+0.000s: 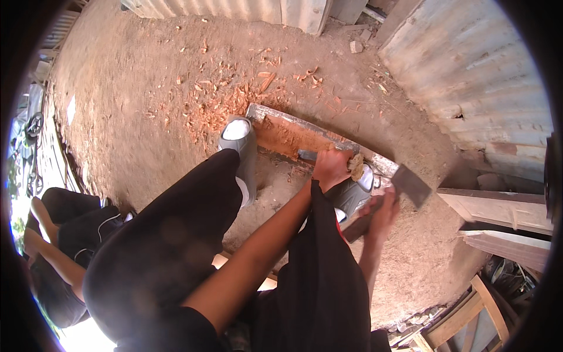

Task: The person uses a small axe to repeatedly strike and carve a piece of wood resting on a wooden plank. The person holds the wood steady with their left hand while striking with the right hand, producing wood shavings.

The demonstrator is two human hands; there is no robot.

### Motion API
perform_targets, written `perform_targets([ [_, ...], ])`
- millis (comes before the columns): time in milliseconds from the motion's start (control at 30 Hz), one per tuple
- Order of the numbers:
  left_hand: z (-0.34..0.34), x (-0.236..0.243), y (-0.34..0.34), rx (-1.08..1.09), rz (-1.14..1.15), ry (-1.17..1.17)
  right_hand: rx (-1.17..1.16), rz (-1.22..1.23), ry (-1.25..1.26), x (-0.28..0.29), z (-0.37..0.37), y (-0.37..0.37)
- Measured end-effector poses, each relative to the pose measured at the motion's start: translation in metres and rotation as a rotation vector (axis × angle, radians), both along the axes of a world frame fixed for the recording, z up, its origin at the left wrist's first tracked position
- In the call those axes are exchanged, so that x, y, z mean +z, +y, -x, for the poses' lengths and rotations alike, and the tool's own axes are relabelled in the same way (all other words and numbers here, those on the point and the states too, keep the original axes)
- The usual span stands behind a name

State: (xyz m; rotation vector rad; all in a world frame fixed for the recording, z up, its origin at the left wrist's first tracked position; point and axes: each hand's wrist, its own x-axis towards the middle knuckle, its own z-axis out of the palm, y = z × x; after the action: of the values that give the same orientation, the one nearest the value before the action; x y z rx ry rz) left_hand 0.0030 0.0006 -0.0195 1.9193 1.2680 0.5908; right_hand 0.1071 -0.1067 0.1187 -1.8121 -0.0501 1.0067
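Note:
A rectangular wooden piece with pale, weathered edges and a gouged orange-brown face lies on the dirt between my grey shoes. My left hand is closed on a chisel, its metal blade resting on the gouged face and its frayed handle end sticking out rightward. Lower right, my right hand grips a tool with a broad, dark rectangular head, blurred, beside the piece's right end and my right shoe.
Orange shavings lie scattered beyond my left foot. A seated person in dark clothes is at my left. Corrugated metal sheets lean at upper right, with old boards and a wooden frame along the right.

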Motion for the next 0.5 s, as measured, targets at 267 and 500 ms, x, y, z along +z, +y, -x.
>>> perform_targets([
  [267,0.004,0.004,0.005,-0.078,-0.022,0.038,0.217,0.052,0.060,0.035,-0.028,0.008],
  [500,0.003,0.003,-0.003,-0.051,0.012,0.021,0.447,0.215,0.390,0.031,-0.045,-0.001],
])
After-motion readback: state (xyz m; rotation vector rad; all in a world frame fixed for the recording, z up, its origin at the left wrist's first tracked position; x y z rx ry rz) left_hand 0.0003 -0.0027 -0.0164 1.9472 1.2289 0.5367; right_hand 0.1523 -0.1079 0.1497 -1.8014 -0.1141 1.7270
